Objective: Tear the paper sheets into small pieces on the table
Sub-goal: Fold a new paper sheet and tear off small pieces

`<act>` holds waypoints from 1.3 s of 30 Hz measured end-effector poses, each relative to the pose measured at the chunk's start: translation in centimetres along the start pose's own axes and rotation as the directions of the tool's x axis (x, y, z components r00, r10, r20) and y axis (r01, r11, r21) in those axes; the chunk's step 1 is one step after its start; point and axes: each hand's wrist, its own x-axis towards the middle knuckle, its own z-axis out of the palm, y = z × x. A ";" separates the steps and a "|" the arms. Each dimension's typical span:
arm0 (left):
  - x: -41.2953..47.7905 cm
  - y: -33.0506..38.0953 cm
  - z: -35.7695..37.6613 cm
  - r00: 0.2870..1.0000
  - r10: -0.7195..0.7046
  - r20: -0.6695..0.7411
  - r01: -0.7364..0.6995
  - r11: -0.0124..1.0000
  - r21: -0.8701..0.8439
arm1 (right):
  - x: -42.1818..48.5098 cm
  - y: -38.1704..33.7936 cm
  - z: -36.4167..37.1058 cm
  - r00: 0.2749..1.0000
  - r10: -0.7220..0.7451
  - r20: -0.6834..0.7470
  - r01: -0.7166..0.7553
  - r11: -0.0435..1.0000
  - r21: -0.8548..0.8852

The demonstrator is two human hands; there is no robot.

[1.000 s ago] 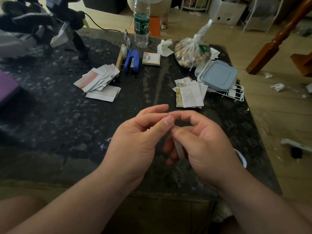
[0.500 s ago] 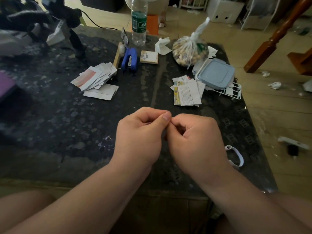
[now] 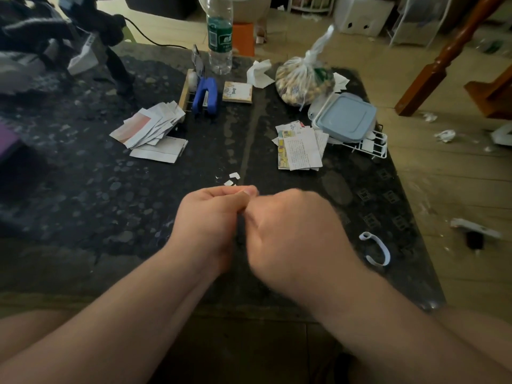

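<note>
Left hand point(image 3: 210, 220): in the middle of the frame, just above the dark speckled surface point(image 3: 110, 189). The fingers are curled in and the thumb presses on the first finger.
Left grip: tight and narrow. I cannot tell if paper is inside it.
Right hand point(image 3: 291, 234): right beside the left hand, touching it at the thumbs. It is blurry and only its back shows.
Right grip: curled closed. I cannot tell what it holds.
Small white torn paper bits point(image 3: 234, 176): lying on the surface just above the left hand's fingertips.
Left pile of white and pink paper sheets point(image 3: 149, 128): fanned out on the surface, upper left of the hands.
Right pile of printed paper sheets point(image 3: 300, 148): stacked on the surface, upper right of the hands.
Blue stapler point(image 3: 205, 97): near the top middle, just right of the left pile.
Clear plastic bottle with a green label point(image 3: 219, 37): standing upright at the top edge, behind the stapler.
Small square notepad point(image 3: 237, 92): just right of the stapler.
Crumpled white tissue point(image 3: 259, 73): between the bottle and the bag.
Tied clear bag of nuts point(image 3: 303, 80): upper right, above the right pile.
Pale blue box with a lid point(image 3: 345, 117): just right of the right pile, resting on a white wire rack point(image 3: 371, 146).
White curled band point(image 3: 376, 248): on the surface, to the right of the right hand.
</note>
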 end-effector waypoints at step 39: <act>-1.6 0.1 -2.5 0.809 -0.178 0.560 0.310 0.939 -0.151 | -0.7 4.6 -1.1 0.759 0.403 0.512 -0.590 0.093 0.802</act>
